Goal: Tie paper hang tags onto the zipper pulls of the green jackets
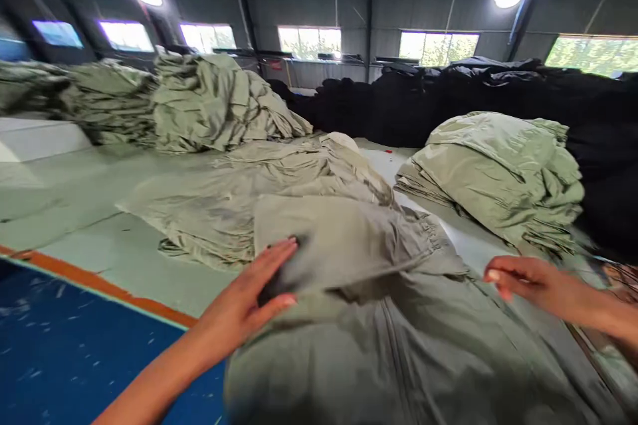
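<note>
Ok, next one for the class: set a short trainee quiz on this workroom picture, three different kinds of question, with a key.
1. True or false: the left hand touches the green cloth.
2. What colour is the big heap behind the folded green stack?
3. Which colour is the strip between the blue surface and the pale green table? A white, B orange, C black.

Key: 1 true; 2 black; 3 B.
</note>
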The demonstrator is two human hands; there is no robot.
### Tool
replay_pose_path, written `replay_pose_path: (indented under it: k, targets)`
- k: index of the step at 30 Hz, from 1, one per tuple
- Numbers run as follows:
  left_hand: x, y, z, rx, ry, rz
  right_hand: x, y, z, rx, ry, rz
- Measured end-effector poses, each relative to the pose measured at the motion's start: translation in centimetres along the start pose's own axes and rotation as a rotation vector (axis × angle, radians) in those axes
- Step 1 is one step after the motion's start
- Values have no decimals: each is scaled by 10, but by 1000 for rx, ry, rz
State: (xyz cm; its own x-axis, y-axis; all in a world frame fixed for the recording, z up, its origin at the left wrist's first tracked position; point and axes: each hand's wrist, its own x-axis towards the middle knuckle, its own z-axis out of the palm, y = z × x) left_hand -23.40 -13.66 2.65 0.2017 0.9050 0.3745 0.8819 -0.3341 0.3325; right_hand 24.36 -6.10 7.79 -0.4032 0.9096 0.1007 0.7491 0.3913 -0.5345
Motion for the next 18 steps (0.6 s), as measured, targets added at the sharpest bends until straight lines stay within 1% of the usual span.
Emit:
replay_pose_path:
  k: [2,3,5,7,9,11,14,16,18]
  targets:
    - [9,18,26,58,-160,121,-18,7,25,-28,-137,-73]
    - [12,27,38,89,-240,176,-26,10,38,-63,-171,-98]
    - [16,43,59,136,-379,261,-42,18,63,-169,-191,-94]
    - [23,54,72,154,-468,309,-59,27,81,-291,-162,-44]
    - [33,61,80,153,-507,336,-75,36,91,-384,-88,10]
    - [47,67,86,140,-524,368,-91,46,94,-439,-35,47]
    - [59,78,95,95,-537,443,-118,60,97,-478,-25,80]
    - [53,86,98,48,-558,503,-142,70,103,-486,-34,80]
    - [38,93,93,18,-603,549,-168,78,109,-490,-37,83]
